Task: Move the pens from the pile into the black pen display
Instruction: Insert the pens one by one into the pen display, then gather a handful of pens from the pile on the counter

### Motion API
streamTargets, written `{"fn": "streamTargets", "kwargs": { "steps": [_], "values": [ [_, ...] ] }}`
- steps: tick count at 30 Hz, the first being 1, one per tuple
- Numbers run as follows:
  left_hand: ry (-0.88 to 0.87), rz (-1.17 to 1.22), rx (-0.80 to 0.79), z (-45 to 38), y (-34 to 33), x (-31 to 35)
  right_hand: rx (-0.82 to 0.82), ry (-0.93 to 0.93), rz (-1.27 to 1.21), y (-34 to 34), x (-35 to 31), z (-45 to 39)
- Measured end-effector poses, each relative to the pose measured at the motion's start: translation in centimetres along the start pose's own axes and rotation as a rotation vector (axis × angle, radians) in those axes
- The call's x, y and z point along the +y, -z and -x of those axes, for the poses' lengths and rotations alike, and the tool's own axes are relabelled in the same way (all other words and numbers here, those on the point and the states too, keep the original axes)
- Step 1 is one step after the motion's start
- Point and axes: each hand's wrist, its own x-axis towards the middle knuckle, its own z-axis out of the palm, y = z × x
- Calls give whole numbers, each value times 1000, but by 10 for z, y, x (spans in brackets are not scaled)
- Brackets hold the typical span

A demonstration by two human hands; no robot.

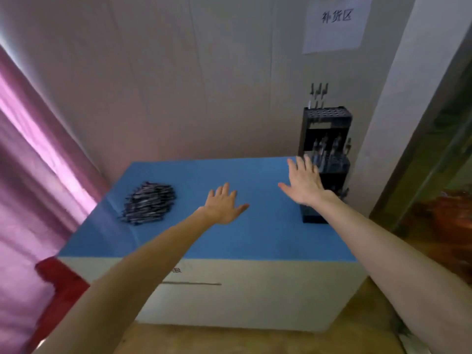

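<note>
A pale panelled wall is filling the back of the scene, with a pink pleated curtain hanging down the left side and a white paper sign with dark printed characters sticking high on the wall to the right. Below them a large white box-shaped worktop with a flat blue top is standing on a tan floor, and something red is showing beside its lower left corner. At the right rear corner of the worktop a tall black tiered pen display with perforated shelves is standing upright close to the wall; a few dark pens are sticking up out of its top tier, several more are standing in the middle tier, and the lowest tier is too dark to read. On the left part of the blue top, well apart from the display, a loose pile of dark pens is lying in a heap. Two bare arms are reaching forward over the worktop. The right hand is spreading flat in front of the display's lower tiers, its grip fully open and holding nothing. The left hand is hovering between the pile and the display, fingers straight and splayed, its grip likewise wide open and empty.
</note>
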Motion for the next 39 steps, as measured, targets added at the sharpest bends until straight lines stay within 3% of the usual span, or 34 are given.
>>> {"fn": "streamTargets", "kwargs": {
  "steps": [6,12,17,21,31,39],
  "values": [
    [65,80,-44,42,-7,-91,-50,254,2,-7,-131,-15],
    [141,116,-79,53,-33,-210,-140,349,17,-49,-237,-63],
    [237,233,-93,46,-59,-331,-291,309,-39,-90,-331,-129],
    [179,250,-27,31,-56,-388,-364,223,-69,-114,-381,-165],
    [181,544,-75,-42,-50,-476,-418,261,-102,-144,-438,-242],
    [343,861,-96,-93,-61,-509,-563,245,-234,-187,-455,-304]
  ]
}}
